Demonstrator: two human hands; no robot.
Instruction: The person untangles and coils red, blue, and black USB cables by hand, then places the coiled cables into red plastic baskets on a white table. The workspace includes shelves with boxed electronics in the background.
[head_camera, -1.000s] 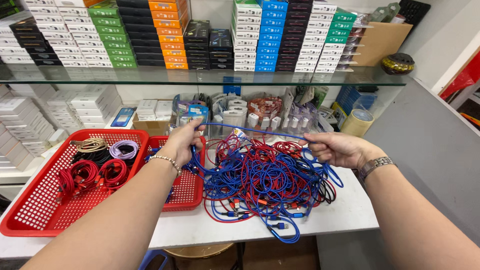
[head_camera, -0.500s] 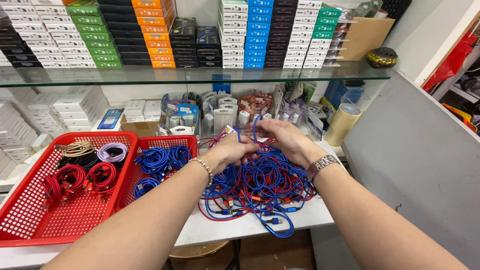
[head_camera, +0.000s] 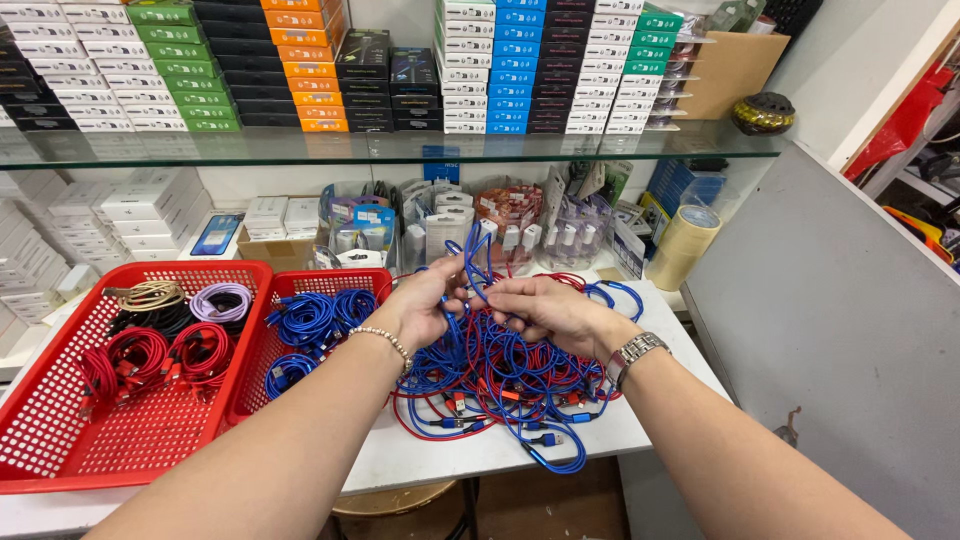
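Note:
My left hand (head_camera: 425, 300) and my right hand (head_camera: 545, 305) meet above a tangled heap of blue and red cables (head_camera: 500, 385) on the white table (head_camera: 400, 455). Both pinch one blue cable (head_camera: 470, 255) that loops up between them. A beaded bracelet sits on my left wrist, a metal watch on my right. To the left, a small red basket (head_camera: 375, 280) holds coiled blue cables (head_camera: 310, 320).
A larger red basket (head_camera: 100, 440) at left holds red, black, beige and lilac coils. Behind are small boxes, clear tubs of chargers and a tape roll (head_camera: 683, 245). A glass shelf (head_camera: 400, 150) carries stacked coloured boxes. A grey panel (head_camera: 830, 320) stands at right.
My hands, spread wide with a blue cable stretched between them a second ago, have come together over the heap, folding the cable into a loop.

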